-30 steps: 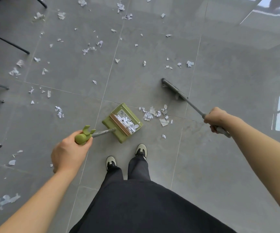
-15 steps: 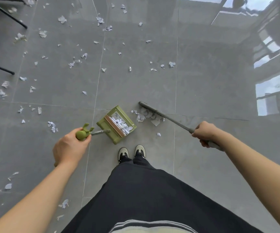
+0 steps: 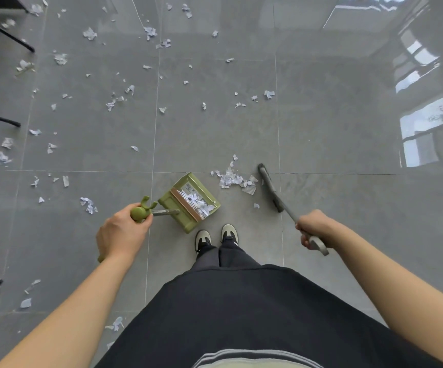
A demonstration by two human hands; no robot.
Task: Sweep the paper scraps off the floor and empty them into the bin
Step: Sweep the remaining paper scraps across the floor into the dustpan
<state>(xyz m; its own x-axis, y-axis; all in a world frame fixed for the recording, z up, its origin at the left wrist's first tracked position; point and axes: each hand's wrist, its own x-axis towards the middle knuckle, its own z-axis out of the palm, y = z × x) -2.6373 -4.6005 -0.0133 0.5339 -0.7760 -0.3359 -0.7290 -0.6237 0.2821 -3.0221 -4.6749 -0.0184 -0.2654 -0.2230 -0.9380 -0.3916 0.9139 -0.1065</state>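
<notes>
Sweeping scraps toward dustpan

Left hand (image 3: 124, 235) is gripping the green dustpan (image 3: 191, 201) handle; pan is sitting on the floor (image 3: 334, 128), already holding scraps. Right hand (image 3: 314, 229) is clenching the broom (image 3: 269, 185) handle, head lying just right of a scrap pile (image 3: 235, 179) beside the pan. More scraps are lying scattered across the tiles.

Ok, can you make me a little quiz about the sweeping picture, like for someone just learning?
1. True or false: the green dustpan already has paper scraps in it.
2. Which hand grips the broom? A) left hand B) right hand
3. Fill in: the small pile of scraps lies between the dustpan and the ____.

Key: 1 true. 2 B. 3 broom.
</notes>
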